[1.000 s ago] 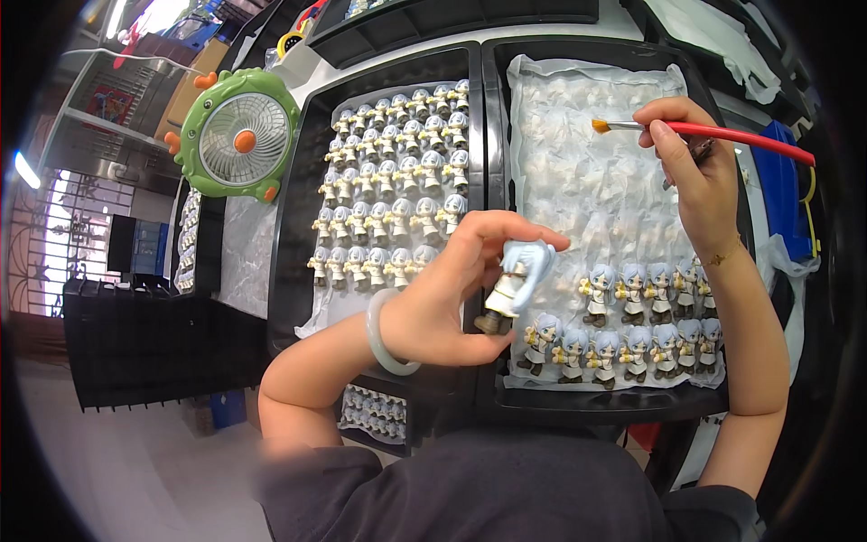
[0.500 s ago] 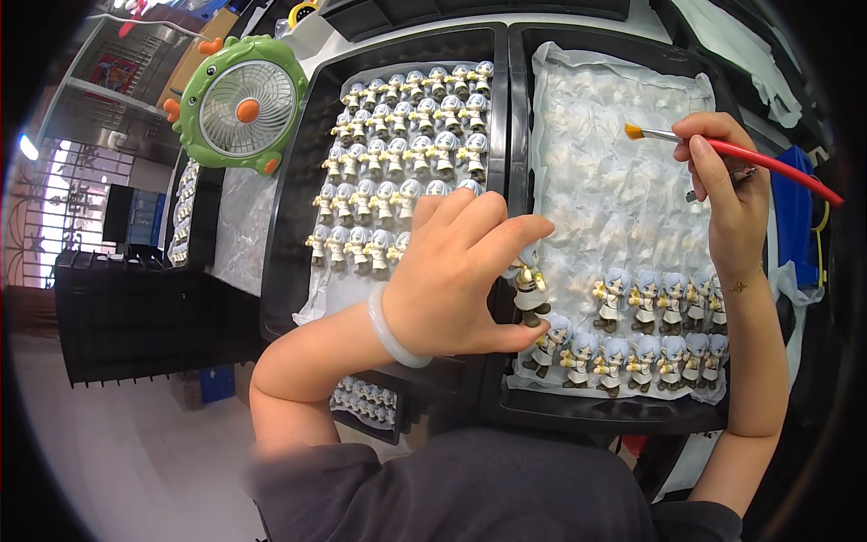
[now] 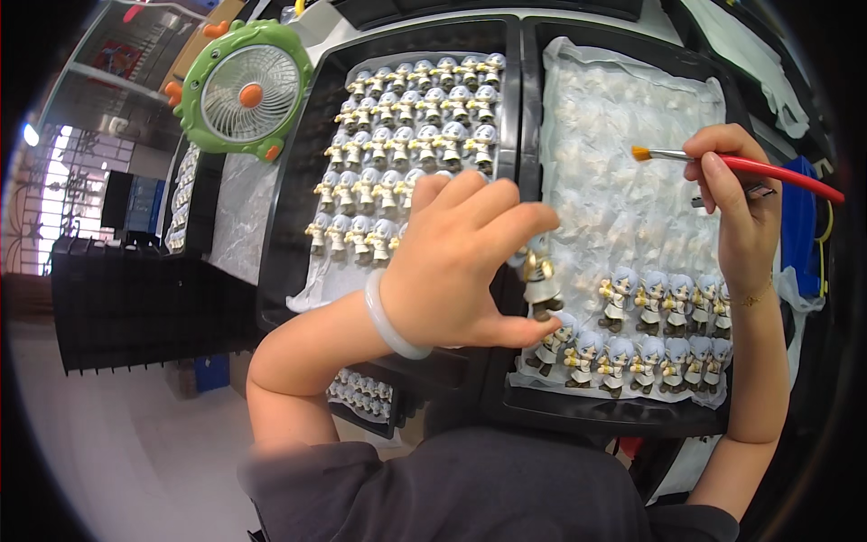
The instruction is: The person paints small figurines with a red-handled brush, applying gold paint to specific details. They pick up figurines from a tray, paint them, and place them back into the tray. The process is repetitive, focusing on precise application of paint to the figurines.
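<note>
My left hand, with a pale bangle at the wrist, pinches a small figurine by its head and feet between finger and thumb. The figurine has pale blue hair, a white outfit and dark boots; my fingers hide part of its head. My right hand grips a paintbrush with a red handle and orange-brown bristles, its tip pointing left and apart from the figurine. A thin dark metal tool also sits in that hand; its kind is unclear. Similar figurines lie in rows below, on the right tray's lining.
Two black trays stand side by side: the left tray holds several rows of figurines, the right tray has white wrapping sheet over covered lumps. A green animal-shaped fan stands at the far left. Blue bins are at the right.
The figurine in my left hand has turned a little, and more of its gold detail shows. The whole view has shifted slightly. My right hand keeps hold of the paintbrush.
</note>
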Tool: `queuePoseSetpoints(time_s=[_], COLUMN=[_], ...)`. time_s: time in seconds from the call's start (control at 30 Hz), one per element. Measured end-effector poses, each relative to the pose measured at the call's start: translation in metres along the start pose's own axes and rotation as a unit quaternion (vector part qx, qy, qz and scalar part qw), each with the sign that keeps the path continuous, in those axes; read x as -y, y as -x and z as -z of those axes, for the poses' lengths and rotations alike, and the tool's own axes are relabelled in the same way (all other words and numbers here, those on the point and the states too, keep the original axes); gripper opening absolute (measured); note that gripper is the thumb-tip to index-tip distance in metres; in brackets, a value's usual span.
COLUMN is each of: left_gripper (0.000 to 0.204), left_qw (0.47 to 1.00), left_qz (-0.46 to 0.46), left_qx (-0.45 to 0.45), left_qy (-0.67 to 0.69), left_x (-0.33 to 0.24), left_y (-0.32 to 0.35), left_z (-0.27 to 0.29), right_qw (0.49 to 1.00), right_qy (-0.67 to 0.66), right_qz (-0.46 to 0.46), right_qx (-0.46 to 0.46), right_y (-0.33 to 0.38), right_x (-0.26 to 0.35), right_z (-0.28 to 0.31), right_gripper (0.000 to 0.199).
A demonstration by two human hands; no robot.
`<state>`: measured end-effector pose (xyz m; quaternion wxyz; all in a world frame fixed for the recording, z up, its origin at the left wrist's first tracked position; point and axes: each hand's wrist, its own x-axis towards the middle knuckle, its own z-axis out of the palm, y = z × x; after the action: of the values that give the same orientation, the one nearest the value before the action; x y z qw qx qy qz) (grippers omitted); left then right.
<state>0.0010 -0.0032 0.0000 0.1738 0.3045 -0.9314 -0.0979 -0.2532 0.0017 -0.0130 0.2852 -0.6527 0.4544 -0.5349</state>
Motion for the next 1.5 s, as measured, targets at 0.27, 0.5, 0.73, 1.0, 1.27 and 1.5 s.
queuePoseSetpoints(time_s=[0.27, 0.5, 0.73, 1.0, 1.27, 1.5], left_gripper=[0.069, 0.059, 0.065, 0.067, 0.027, 0.024], left_qw=[0.983, 0.938, 0.901, 0.858, 0.990, 0.947], left_qz=[0.171, 0.253, 0.263, 0.290, -0.101, -0.043], left_qx=[0.043, 0.171, 0.226, 0.288, 0.093, 0.318], left_qy=[0.042, -0.165, -0.260, -0.310, 0.018, 0.021], left_x=[0.068, 0.109, 0.109, 0.088, -0.017, -0.041], left_y=[0.050, 0.163, 0.171, 0.145, -0.026, -0.079], left_z=[0.071, 0.052, 0.036, 0.036, -0.034, -0.102], right_qw=[0.996, 0.989, 0.983, 0.990, 0.992, 0.992], right_qy=[0.074, 0.149, 0.181, 0.121, -0.031, 0.037], right_qz=[-0.019, 0.000, 0.011, 0.058, 0.027, 0.006], right_qx=[-0.039, 0.014, -0.017, -0.052, -0.115, -0.122], right_y=[0.003, -0.001, -0.001, -0.008, -0.015, -0.014], right_x=[-0.024, -0.030, -0.032, -0.014, -0.012, -0.021], right_z=[0.016, 0.026, 0.029, 0.021, 0.018, 0.018], right_gripper=[0.018, 0.021, 0.022, 0.021, 0.011, 0.010])
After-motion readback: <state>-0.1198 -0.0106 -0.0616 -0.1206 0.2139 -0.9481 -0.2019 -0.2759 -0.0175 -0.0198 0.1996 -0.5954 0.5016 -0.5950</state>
